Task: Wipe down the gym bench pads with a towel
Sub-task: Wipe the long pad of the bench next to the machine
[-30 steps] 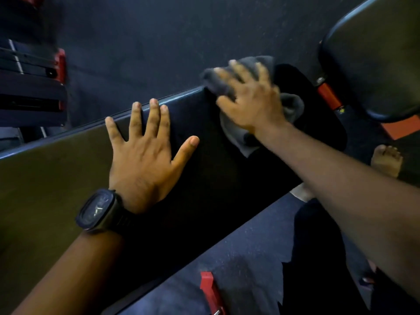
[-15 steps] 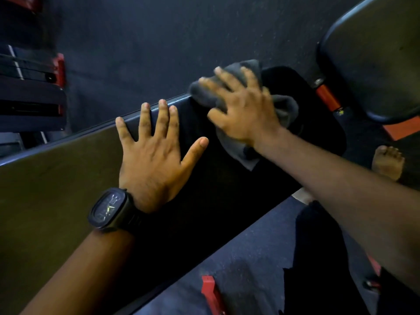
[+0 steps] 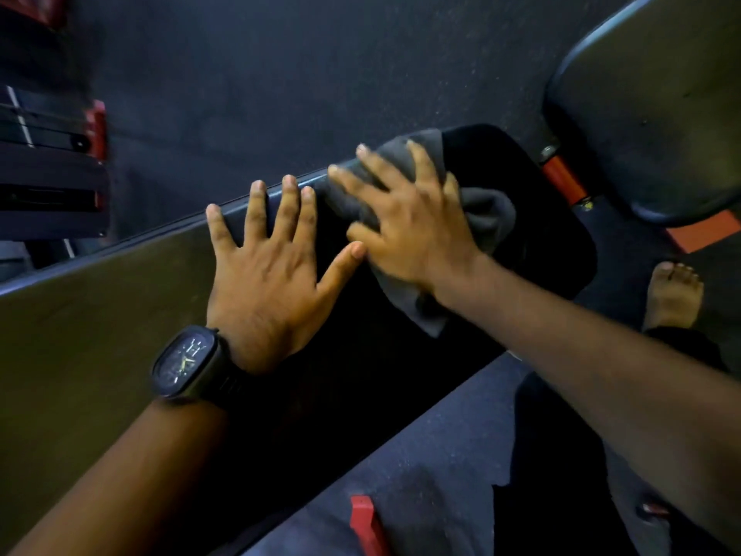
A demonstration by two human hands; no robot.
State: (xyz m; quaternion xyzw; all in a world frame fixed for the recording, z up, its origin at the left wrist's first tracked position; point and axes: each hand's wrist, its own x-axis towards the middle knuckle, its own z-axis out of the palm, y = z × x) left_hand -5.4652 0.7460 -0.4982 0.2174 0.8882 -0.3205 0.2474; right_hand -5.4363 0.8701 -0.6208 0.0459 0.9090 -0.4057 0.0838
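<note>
Plainly, in the head view, the towel (image 3: 493, 210) lies bunched near the far end of the bench pad (image 3: 100, 335), at about one o'clock from centre; the right grip (image 3: 413, 230) presses it down, fingers spread wide and straight, pinching nothing; the left grip (image 3: 264, 274), a watch (image 3: 186, 361) on its wrist, rests wide and flat on the pad at its nine o'clock, thumb close against the right. The towel looks soft, light and limp, likely to ruck; best pressed through its middle under the palm; the pad looks smooth, firm, probably slick. Dark speckled floor (image 3: 280, 74) lies around; a second pad (image 3: 661, 94) stands at two o'clock, a bare foot (image 3: 673, 294) at three.
</note>
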